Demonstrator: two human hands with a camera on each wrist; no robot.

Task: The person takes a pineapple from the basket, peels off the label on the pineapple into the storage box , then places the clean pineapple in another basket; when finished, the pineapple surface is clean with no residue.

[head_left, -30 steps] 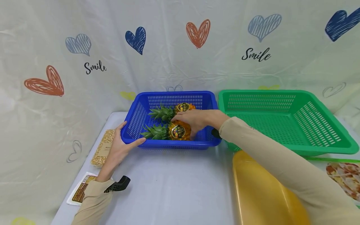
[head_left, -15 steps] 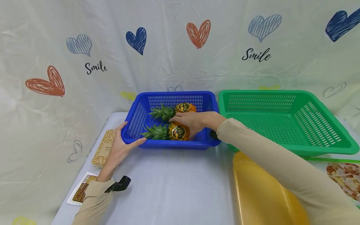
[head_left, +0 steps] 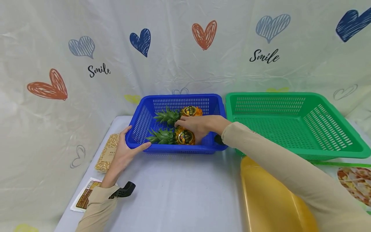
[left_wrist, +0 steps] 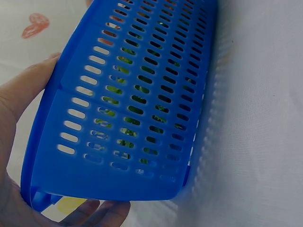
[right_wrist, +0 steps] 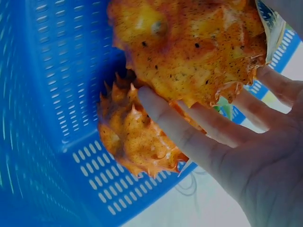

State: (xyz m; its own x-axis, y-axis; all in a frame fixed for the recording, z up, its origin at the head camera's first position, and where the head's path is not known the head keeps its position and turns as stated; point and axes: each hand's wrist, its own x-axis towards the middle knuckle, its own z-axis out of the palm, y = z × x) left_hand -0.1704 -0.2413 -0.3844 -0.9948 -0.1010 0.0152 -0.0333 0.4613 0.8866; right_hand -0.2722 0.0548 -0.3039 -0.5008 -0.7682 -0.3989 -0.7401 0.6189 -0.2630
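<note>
Two orange spiky fruits with green leafy crowns and round dark labels lie side by side in a blue basket [head_left: 176, 149]. The right hand [head_left: 197, 125] reaches in and grips the nearer fruit [head_left: 185, 136]; in the right wrist view its fingers wrap the side of that fruit [right_wrist: 189, 47]. The farther fruit [head_left: 192, 111] lies beyond the hand, its body [right_wrist: 137, 137] touched or nearly touched by a fingertip. At the basket's left end, the left hand [head_left: 123, 154] holds the rim, thumb along the front edge, fingers on the outside; the left wrist view shows the basket wall [left_wrist: 113, 184].
Right of the blue basket stands a green basket [head_left: 292, 150], with a yellow tray [head_left: 269, 196] in front, partly under the right sleeve. A bag of yellow grains [head_left: 107, 157] and a flat packet [head_left: 84, 198] lie on the white table [head_left: 179, 193] at the left.
The right wrist and forearm have shifted slightly left, and the nearer fruit has barely moved. The left hand keeps its hold on the rim.
</note>
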